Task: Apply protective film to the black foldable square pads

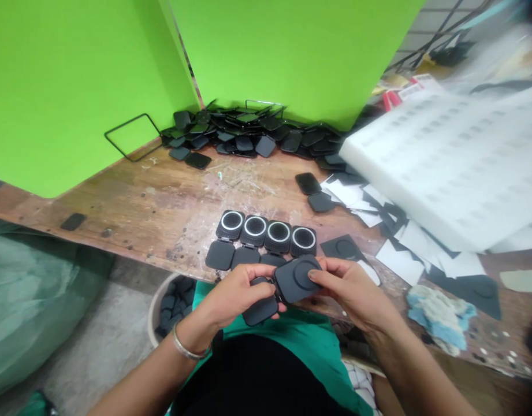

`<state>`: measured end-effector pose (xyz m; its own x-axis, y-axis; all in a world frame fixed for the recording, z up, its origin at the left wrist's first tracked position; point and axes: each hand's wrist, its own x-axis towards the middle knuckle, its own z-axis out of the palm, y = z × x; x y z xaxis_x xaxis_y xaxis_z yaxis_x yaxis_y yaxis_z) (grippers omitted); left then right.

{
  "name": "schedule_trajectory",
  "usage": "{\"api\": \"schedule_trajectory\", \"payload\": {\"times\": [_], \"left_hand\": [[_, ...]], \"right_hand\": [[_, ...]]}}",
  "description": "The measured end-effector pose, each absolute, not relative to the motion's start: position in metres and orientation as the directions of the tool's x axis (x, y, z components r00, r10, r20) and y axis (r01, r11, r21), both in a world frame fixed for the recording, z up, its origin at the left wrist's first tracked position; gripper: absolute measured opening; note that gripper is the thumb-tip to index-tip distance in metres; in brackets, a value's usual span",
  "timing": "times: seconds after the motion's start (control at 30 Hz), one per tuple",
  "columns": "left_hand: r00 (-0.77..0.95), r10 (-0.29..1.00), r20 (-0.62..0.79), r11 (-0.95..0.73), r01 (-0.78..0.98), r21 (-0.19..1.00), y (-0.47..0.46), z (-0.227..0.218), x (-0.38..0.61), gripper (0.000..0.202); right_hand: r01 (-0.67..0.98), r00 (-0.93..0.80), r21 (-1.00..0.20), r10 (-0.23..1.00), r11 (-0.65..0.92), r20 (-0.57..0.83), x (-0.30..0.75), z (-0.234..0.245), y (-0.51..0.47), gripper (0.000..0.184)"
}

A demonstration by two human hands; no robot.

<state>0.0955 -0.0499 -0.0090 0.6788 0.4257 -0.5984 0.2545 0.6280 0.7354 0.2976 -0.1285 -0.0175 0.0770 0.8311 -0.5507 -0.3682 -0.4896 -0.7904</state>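
A black folding wireless charger (297, 279) with two hinged square pads is held over the table's front edge, opened out. My left hand (240, 292) is closed around the smaller plain pad, thumb on top and fingertips showing beneath. My right hand (346, 283) pinches the larger pad at its right side, thumb near the raised circle on its face. Just beyond my hands, several similar chargers (255, 230) lie in a row, their far pads showing white rings around dark mesh centres. The near pads of the row are partly hidden by my hands.
A heap of black square pads (248, 130) lies against the green partition (274, 52). At right are a white foam tray (443, 156), white paper pieces (400, 257) and a rag (441, 315). A bucket (153, 312) of black pieces stands below the wooden table (174, 202).
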Motion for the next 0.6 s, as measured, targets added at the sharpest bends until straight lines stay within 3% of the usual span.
{"api": "schedule_trajectory", "payload": {"times": [0.6], "left_hand": [[0.708,0.414,-0.572,0.649,0.211,0.731,-0.0506,-0.0163,0.0933,0.034]], "right_hand": [[-0.261,0.157,-0.833,0.830,-0.487,-0.535,0.2948,-0.0184,-0.1268,0.033]]}}
